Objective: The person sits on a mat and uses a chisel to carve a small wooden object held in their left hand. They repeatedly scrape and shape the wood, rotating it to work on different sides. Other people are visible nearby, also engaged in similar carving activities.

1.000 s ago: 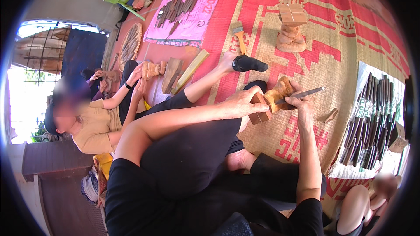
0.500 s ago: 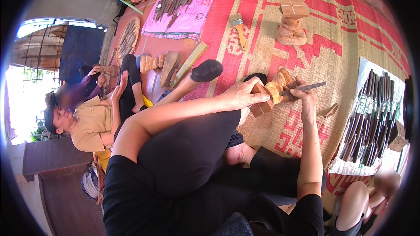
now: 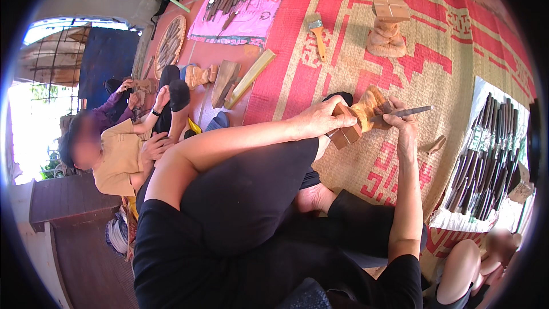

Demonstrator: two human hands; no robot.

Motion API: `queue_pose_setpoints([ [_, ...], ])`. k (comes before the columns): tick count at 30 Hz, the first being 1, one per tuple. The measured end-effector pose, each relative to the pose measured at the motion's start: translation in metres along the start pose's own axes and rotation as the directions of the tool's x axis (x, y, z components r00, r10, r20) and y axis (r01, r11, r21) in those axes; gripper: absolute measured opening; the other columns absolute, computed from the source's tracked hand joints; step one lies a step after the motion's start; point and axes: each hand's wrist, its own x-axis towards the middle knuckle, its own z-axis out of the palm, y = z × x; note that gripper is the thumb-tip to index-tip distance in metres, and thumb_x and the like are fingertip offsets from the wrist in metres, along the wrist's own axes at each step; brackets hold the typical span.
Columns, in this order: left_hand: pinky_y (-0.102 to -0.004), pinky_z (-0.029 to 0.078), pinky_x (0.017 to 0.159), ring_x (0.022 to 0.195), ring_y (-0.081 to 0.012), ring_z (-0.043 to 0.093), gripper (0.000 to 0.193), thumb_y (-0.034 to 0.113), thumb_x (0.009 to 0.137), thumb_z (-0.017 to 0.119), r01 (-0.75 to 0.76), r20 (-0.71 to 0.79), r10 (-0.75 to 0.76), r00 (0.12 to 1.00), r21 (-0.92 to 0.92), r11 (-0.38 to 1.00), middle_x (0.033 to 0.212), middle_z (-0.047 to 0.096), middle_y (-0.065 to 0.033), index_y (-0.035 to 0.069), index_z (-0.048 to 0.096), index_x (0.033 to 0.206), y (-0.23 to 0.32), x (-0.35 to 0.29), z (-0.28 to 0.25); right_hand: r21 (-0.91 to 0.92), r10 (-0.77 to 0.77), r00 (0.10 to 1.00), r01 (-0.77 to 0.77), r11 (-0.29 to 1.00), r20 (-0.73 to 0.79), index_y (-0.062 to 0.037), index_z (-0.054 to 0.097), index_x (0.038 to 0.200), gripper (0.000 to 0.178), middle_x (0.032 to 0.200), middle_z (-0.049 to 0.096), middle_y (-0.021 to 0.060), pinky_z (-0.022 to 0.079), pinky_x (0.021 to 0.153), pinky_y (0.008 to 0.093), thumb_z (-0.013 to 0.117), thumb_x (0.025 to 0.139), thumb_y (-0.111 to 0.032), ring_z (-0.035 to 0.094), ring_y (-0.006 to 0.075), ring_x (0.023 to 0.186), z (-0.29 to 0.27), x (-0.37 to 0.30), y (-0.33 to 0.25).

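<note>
My left hand is closed round the square base of a carved wooden figure, which lies tilted over the mat by my foot. In my right hand is a slim dark metal carving chisel, gripped between thumb and fingers. One end of the chisel sticks out to the right; the other lies against the carved part of the figure, its tip hidden. The right fingers are close beside the wood.
Beyond my hands, a second carved figure and a flat brush rest on the red and straw mat. Many chisels lie on a sheet at right, more tools on a pink sheet. A co-worker sits at left near wooden blocks.
My hands keep their hold on the figure and chisel, with only a slight shift. The co-worker at left has drawn back the outstretched leg and moved their hands.
</note>
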Motion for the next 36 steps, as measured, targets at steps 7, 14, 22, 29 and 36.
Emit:
queue_pose_setpoints([
  [7,-0.0297,0.045,0.076,0.089,-0.0132,0.054,0.046,0.045,0.091,0.059,0.061,0.028,-0.057,0.998,-0.167,0.984,0.096,0.057,-0.0053,0.007,0.05,0.113,0.007,-0.004,-0.002,0.033,0.054,0.998,-0.055,0.998,0.015,0.0084,0.053,0.121,0.05,0.114,0.063,0.0195,0.04,0.103,0.0391,0.063,0.073,0.005,0.063,0.0283,0.106,-0.003,0.007,0.006],
  [14,-0.0276,0.042,0.084,0.097,-0.0113,0.052,0.035,0.035,0.093,0.059,0.098,0.013,-0.099,0.995,-0.327,0.94,0.103,0.057,-0.0037,0.007,0.052,0.114,0.011,-0.001,0.0,-0.038,-0.006,1.0,0.007,0.999,0.03,0.0113,0.051,0.121,0.051,0.112,0.063,0.0201,0.047,0.096,0.0357,0.064,0.072,0.005,0.063,0.0281,0.105,0.007,0.0,-0.005],
  [22,-0.0273,0.041,0.088,0.101,-0.0106,0.052,0.032,0.031,0.094,0.058,0.141,-0.002,-0.151,0.988,-0.345,0.928,0.105,0.058,-0.0019,0.008,0.053,0.115,0.012,-0.006,0.0,-0.108,-0.025,0.997,0.016,0.994,-0.078,0.0022,0.061,0.116,0.048,0.096,0.066,0.0086,0.038,0.098,0.0353,0.071,0.07,-0.008,0.059,0.0198,0.099,-0.004,0.001,-0.006],
  [29,-0.0278,0.041,0.087,0.101,-0.011,0.052,0.031,0.032,0.095,0.058,0.142,0.033,-0.139,0.99,-0.343,0.928,0.106,0.058,-0.0026,0.009,0.052,0.115,0.012,-0.003,-0.002,-0.014,-0.04,0.997,0.039,0.999,-0.063,0.0069,0.051,0.122,0.055,0.093,0.068,0.0109,0.047,0.09,0.0319,0.07,0.071,0.001,0.065,0.02,0.094,-0.006,0.006,0.004],
  [36,-0.0294,0.039,0.09,0.105,-0.0149,0.05,0.047,0.042,0.089,0.064,0.157,0.035,-0.155,0.987,-0.356,0.921,0.11,0.056,-0.0081,0.007,0.05,0.118,0.007,-0.003,-0.003,-0.04,-0.01,1.0,0.01,0.999,-0.005,0.0012,0.062,0.113,0.046,0.092,0.066,0.0074,0.042,0.094,0.0337,0.072,0.069,-0.004,0.061,0.0189,0.096,0.01,-0.002,-0.002],
])
